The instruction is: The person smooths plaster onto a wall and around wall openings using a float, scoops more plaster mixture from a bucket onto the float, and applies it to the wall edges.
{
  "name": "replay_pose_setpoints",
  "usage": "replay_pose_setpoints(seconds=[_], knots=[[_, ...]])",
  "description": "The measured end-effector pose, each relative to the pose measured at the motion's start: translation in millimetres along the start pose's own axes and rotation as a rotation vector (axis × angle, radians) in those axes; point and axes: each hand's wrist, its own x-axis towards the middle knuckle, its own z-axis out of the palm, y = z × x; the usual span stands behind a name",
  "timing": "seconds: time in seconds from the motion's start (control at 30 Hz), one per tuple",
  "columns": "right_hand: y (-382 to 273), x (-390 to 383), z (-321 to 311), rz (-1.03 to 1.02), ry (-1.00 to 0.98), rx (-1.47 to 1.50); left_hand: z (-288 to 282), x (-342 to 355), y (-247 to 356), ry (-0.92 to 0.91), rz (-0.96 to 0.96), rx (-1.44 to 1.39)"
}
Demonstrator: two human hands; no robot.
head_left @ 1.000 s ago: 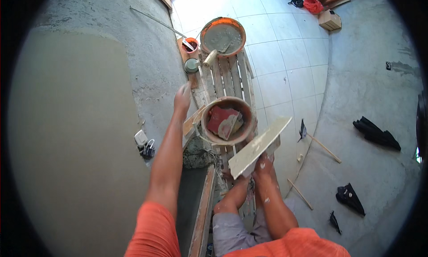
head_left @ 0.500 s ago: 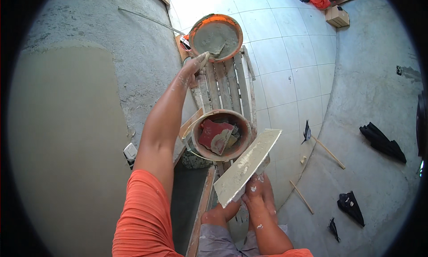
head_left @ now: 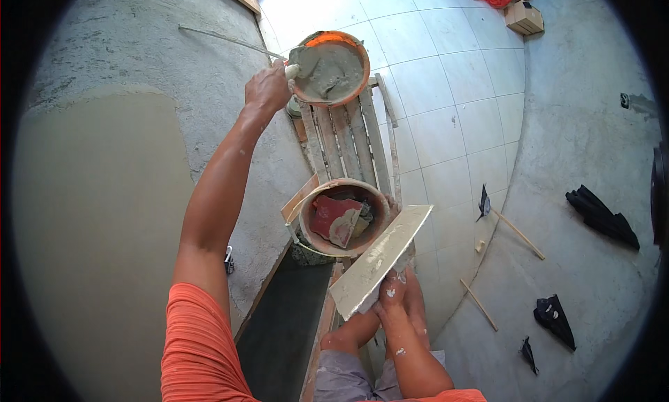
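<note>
My left hand (head_left: 267,90) is closed round the pale handle of a trowel (head_left: 293,71) at the left rim of the far bucket (head_left: 366,64). That orange bucket holds wet grey mortar (head_left: 334,71); mortar hides much of the trowel's blade. Low in front of me, my right hand (head_left: 394,290) grips a flat rectangular plasterer's board (head_left: 383,260) from below. The board is tilted and smeared with mortar, and its grip is hidden. Beside the board's far edge stands a nearer bucket (head_left: 304,224) with a broken red piece (head_left: 334,217) and other rubble inside.
Both buckets stand on a slatted wooden bench (head_left: 348,137). To the left, a wall (head_left: 97,214) is partly smoothly plastered, with a thin rod (head_left: 226,40) near it. Sticks (head_left: 479,304) and black scraps (head_left: 603,217) lie at the right; a cardboard box (head_left: 524,19) sits far right.
My left hand has moved left and a little nearer, turning with the trowel at the bucket's left rim. The mortar's surface has a new shape. My right hand and the board have barely shifted.
</note>
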Motion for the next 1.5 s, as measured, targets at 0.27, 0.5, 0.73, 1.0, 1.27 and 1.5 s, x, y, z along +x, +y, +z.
replay_pose_setpoints(seconds=[0.27, 0.5, 0.73, 1.0, 1.27, 1.5], knots=[[26.1, 8.0, -16.7, 0.014, -0.078, -0.059, 78.5, 39.9, -17.4, -0.004, -0.047, -0.495], [-21.9, -19.3, 17.5, 0.367, -0.021, 0.217, 113.9, 4.6, -21.5, -0.251, -0.518, -1.494], [-64.1, -22.5, 38.0, 0.31, -0.035, 0.011, 126.9, -2.9, -13.9, -0.509, -0.646, -1.547], [-81.1, -1.5, 16.4, -0.135, -0.119, -0.124, 115.7, -29.8, -14.6, -0.527, -0.545, -1.692], [-97.2, 42.8, 40.7, -0.398, -0.289, -0.46, 148.4, -46.2, -36.7, 0.012, -0.259, -1.3], [-151.6, 127.5, 133.1, 0.162, -0.52, 0.124, 105.0, -105.5, -10.4, 0.172, -0.018, -1.046]])
